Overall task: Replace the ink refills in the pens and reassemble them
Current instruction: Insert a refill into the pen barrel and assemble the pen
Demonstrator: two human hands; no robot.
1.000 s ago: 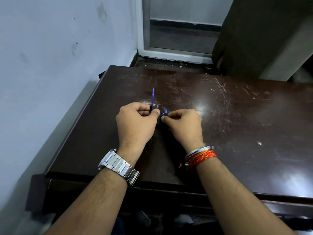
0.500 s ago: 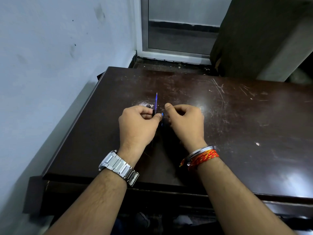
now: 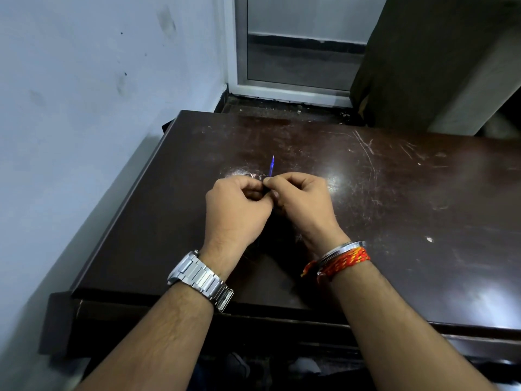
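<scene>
A thin blue ink refill (image 3: 271, 165) sticks up and away from between my two hands, its pointed tip at the far end. My left hand (image 3: 235, 210) grips the dark pen barrel that the refill rises from; the barrel is almost wholly hidden inside my fist. My right hand (image 3: 303, 204) has come against the left, and its thumb and forefinger pinch at the base of the refill. What small pen part the right fingers hold I cannot make out. Both hands hover just over the dark brown table (image 3: 394, 221).
The table's left edge (image 3: 124, 213) runs close to a pale blue wall (image 3: 70, 136). Beyond the far edge stand a white-framed glass door (image 3: 298, 52) and a dark panel (image 3: 423, 66). Scratches and a glare spot mark the tabletop right of my hands.
My right hand has moved left until it meets the left hand at the base of the refill. The small blue piece seen between the hands earlier is now hidden.
</scene>
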